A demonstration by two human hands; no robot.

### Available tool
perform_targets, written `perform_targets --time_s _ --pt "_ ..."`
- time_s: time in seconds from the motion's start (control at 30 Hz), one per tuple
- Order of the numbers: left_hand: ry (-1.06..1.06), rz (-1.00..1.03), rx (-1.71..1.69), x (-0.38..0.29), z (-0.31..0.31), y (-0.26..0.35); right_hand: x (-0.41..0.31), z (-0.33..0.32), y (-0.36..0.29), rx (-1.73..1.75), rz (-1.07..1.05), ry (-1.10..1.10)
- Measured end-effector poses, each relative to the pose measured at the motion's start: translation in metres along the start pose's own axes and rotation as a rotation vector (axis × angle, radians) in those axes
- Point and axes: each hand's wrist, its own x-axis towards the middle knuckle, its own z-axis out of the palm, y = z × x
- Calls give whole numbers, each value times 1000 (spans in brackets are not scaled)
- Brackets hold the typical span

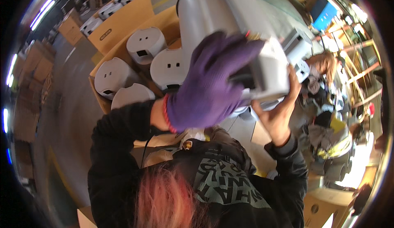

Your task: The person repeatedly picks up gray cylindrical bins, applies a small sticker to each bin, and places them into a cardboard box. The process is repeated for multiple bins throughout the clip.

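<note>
A large grey cylindrical housing (209, 9) with a seam along its side stands tall before me. My left hand (209, 83), in a purple knit glove with a red cuff, is spread in front of it, blurred; whether its fingertips touch anything is hidden. My bare right hand (278, 107) grips the lower right end of a light grey housing part (274, 71) with a dark opening, its thumb below and fingers up the side. Whether this part and the tall cylinder are one piece, I cannot tell. A small red spot shows near the gloved fingertips.
Similar grey housings (167, 67) with square holes stand in a large cardboard box (100, 95) at left. Another box (123, 24) of them lies beyond. More grey housings (297, 43), a blue bin (323, 14) and cluttered goods are at right. A cardboard box (326, 203) is at lower right.
</note>
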Motion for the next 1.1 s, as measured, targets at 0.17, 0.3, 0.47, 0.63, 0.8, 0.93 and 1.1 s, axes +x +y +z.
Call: perform_targets --time_s 0.17,0.3,0.47,0.63,0.8,0.93,1.1 --pt "110 -60 455 60 -13 -120 139 110 102 250 206 15" --pt "145 -225 494 14 -81 -175 242 237 179 286 487 -116" --pt "-59 -808 1020 -103 -148 -152 338 381 242 497 693 -756" --pt "91 -1280 1211 -234 -199 -65 344 538 247 216 519 -1023" --pt "310 -2030 1186 -374 -215 71 252 651 251 113 203 -1088" --pt "1641 -1981 -97 -458 -163 166 232 655 274 219 491 -1257" --pt "1867 -2074 -340 -542 -77 190 276 565 315 167 456 -1205"
